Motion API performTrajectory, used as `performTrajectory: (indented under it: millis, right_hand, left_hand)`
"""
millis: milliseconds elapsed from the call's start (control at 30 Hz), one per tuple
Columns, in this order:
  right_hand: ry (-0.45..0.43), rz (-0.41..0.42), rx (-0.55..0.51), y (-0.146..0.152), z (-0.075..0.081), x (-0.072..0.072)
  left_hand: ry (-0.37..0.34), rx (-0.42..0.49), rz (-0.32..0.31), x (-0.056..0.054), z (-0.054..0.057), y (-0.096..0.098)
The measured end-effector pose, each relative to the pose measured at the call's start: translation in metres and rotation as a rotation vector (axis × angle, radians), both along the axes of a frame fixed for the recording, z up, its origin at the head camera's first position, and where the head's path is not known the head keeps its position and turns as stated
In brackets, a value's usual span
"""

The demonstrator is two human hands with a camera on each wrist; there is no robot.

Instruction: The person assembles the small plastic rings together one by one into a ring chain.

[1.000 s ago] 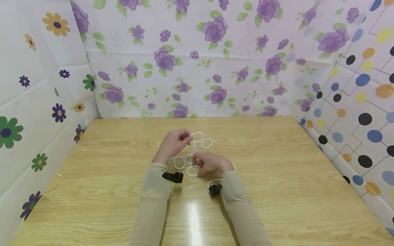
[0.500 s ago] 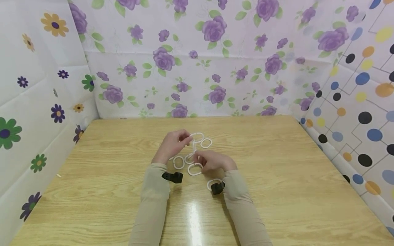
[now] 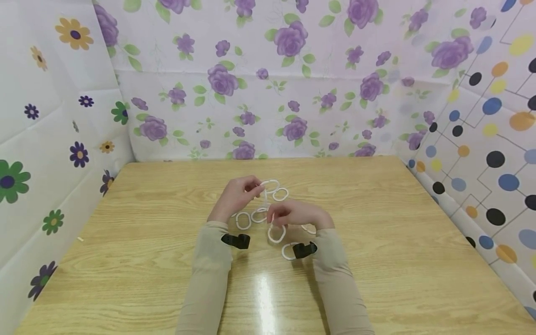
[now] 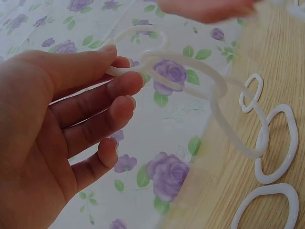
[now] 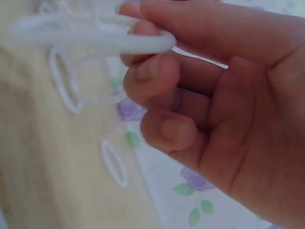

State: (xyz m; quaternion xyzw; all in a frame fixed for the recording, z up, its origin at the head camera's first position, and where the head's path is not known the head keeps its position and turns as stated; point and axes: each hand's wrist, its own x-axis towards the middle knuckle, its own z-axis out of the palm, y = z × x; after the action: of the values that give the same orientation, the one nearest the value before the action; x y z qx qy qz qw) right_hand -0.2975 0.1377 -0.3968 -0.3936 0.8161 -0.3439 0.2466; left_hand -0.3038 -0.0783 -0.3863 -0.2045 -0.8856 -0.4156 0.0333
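My left hand (image 3: 234, 197) pinches the top link of a chain of white plastic links (image 4: 190, 61) between thumb and forefinger; its other fingers are loosely curled. Several links hang joined below it, slanting down to the table in the left wrist view. In front and to the right, my right hand (image 3: 299, 214) pinches a separate white oval link (image 5: 95, 42) by one end. In the head view that link tilts down from the fingertips, close beside the chain's lower end. Fingers hide part of each held link.
Loose white links lie around the hands: one at the back (image 3: 287, 193), one left of the chain (image 3: 250, 221), one partly behind the right wrist camera (image 3: 283, 251). A small pale scrap (image 3: 80, 239) lies far left. Patterned cloths border the wooden table (image 3: 377, 260).
My right hand has taken hold of an oval link from the table, lifted it and drawn it slightly right. My left hand stays nearly still with the chain.
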Motion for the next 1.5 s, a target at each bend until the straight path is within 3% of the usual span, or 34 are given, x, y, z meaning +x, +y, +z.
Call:
performTrajectory:
  millis: [167, 433, 733, 1500]
  right_hand:
    - [0.059, -0.107, -0.088, 0.005, 0.012, 0.005]
    - [0.2, -0.323, -0.229, 0.011, 0.019, 0.006]
    - [0.213, -0.425, -0.275, 0.012, 0.022, 0.005]
    - [0.175, -0.445, -0.332, 0.016, 0.025, 0.006]
  left_hand:
    - [0.0, 0.003, -0.007, 0.001, 0.0, 0.001]
    - [0.001, -0.012, -0.016, 0.002, 0.002, 0.002]
    - [0.0, -0.036, -0.03, 0.003, 0.003, 0.001]
    - [0.021, -0.078, -0.13, 0.003, 0.002, 0.011]
